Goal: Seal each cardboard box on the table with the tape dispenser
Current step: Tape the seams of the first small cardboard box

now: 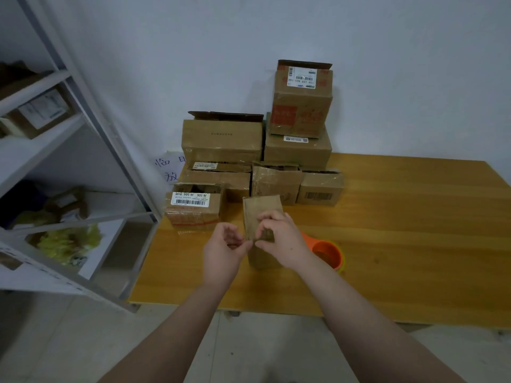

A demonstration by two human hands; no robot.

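single head-worn wide-angle view, facing forward and down.
it looks along the forearms, close to the left hand and right hand at the small box; table, wall and shelf lie beyond.

Brown cardboard boxes, some with white barcode labels; orange tape dispenser; honey-yellow wood-grain counter; pale wall.

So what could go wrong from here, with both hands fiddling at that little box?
1. The small box stands tall and narrow, so it may tip while the left hand and right hand work at it.
2. The orange tape dispenser lies just behind the right wrist and could get knocked aside.
3. The stack of boxes behind looks uneven, so a bump might topple it.
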